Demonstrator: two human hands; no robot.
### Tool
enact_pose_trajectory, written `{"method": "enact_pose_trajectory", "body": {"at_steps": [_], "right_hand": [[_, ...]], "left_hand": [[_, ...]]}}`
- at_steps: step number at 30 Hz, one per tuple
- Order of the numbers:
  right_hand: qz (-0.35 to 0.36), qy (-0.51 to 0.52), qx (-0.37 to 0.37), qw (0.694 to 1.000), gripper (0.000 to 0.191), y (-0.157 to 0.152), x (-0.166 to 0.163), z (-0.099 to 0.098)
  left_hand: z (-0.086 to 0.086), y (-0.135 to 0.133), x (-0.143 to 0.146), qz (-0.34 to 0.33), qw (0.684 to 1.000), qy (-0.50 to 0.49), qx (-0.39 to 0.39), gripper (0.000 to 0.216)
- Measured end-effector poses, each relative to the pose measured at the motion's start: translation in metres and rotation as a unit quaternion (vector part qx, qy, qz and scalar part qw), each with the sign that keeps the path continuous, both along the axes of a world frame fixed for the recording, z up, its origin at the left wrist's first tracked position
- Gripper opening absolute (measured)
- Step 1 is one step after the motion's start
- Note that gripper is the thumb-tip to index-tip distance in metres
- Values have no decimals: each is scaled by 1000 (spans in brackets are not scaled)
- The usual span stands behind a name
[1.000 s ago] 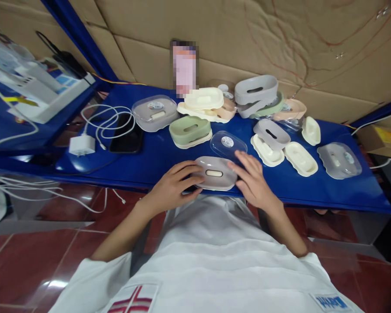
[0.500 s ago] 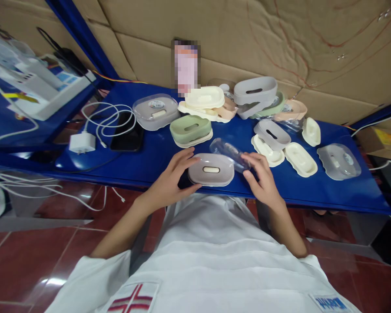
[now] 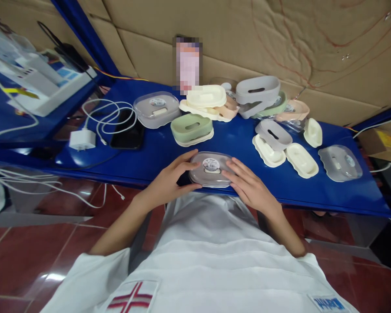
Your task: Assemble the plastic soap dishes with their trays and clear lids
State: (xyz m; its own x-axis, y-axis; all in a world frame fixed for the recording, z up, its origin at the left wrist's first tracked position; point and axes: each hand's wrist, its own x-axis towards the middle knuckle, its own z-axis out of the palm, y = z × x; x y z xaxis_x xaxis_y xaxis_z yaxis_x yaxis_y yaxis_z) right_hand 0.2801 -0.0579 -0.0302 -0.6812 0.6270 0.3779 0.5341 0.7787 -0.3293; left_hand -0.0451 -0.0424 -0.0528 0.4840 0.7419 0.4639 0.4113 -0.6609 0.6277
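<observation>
A grey soap box [image 3: 211, 170] sits near the front edge of the blue shelf [image 3: 156, 152], with a clear lid bearing a round sticker on top of it. My left hand [image 3: 171, 178] grips its left end, thumb and fingers curved round it. My right hand [image 3: 249, 188] rests on its right side, fingers pressed on the clear lid.
Behind lie a green box [image 3: 191, 127], a lidded grey box [image 3: 156, 108], cream and peach boxes [image 3: 207, 100], loose grey [image 3: 273, 132] and cream trays [image 3: 301, 158], another lidded grey box [image 3: 340, 161]. A phone [image 3: 127, 132], white charger and cable [image 3: 82, 139] lie left.
My right hand picked up the clear lid from behind the grey box, tilted it and set it down on the box. My left hand stayed on the box's left end.
</observation>
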Motion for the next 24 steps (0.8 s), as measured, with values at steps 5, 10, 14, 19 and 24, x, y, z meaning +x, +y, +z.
{"method": "enact_pose_trajectory", "body": {"at_steps": [5,10,14,19,24], "right_hand": [[-16,-15,-2,1000,56,0,-5,0],[-2,-15,-7,1000,67,-2,-4,-4],[-16,-27,-14,999,71,-3,-12,-6],[-42,-13,15,999,72,-3,-30,-4],[-36,-30,24,999,78,-3,-31,-7]], "left_hand": [[-1,1,0,3,1000,0,-1,50],[-7,-1,1,20,1000,17,1,58],[-9,-3,-3,24,1000,9,-2,61],[-9,-3,-6,19,1000,15,-1,61],[-8,-8,-13,36,998,43,11,56]]}}
